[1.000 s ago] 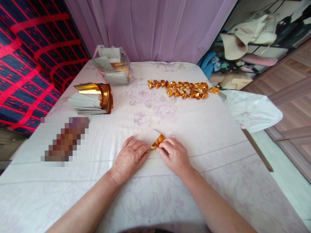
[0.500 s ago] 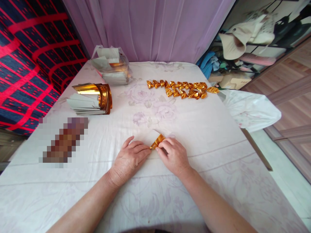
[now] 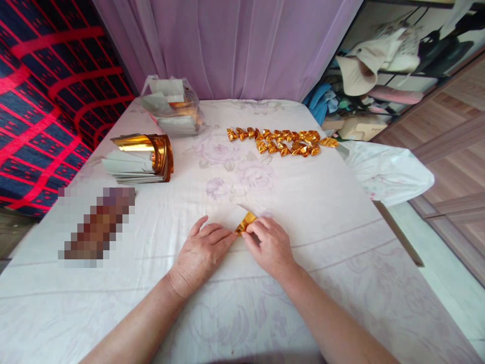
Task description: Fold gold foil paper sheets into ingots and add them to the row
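Close to the table's near edge, a partly folded piece of gold foil paper (image 3: 247, 219) lies between my hands, its pale side showing at the far corner. My left hand (image 3: 204, 250) rests low on the cloth, its forefinger side closed on the paper's lower left tip; the thumb is mostly hidden and the outer fingers are spread. With thumb and forefinger, my right hand (image 3: 270, 243) pinches the paper's right side. Beyond them, folded gold foil pieces (image 3: 284, 147) sit in two rows at the far right.
A fanned stack of gold foil sheets (image 3: 138, 161) stands left, behind a pixelated item (image 3: 99, 222). A clear plastic bag of sheets (image 3: 172, 108) is at the back left. Off the right edge hangs a white bag (image 3: 390, 169); shelves (image 3: 401, 73) stand beyond.
The view has shifted slightly. Both hands stay at the foil paper, and its folded lower part near the fingertips has altered a little in shape.
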A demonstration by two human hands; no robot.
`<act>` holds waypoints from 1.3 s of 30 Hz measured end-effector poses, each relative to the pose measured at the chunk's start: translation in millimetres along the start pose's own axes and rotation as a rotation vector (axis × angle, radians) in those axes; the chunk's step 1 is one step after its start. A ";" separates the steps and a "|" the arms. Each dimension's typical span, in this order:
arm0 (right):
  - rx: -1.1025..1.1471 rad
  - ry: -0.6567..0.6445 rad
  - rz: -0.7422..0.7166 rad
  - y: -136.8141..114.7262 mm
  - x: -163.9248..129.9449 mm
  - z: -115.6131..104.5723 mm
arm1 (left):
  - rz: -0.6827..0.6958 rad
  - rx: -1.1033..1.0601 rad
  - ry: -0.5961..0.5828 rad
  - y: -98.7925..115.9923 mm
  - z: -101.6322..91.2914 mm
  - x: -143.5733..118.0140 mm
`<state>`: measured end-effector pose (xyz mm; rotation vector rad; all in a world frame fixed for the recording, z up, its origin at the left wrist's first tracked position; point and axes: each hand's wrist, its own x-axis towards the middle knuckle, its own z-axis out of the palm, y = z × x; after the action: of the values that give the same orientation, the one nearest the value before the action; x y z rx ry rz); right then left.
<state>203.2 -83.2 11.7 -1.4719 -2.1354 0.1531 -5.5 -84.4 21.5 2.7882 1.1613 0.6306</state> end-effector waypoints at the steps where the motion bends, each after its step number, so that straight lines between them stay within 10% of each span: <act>1: 0.001 0.000 0.003 0.0 -0.1 0.1 | 0.000 0.000 -0.004 0.3 -0.1 0.3; 39: -0.014 0.017 0.046 -1.4 0.5 3.8 | -0.057 -0.026 -0.058 1.1 1.6 0.6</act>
<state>200.1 -82.5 9.2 -1.5257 -2.0943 0.1428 -3.7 -84.5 20.5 2.7220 1.2072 0.5517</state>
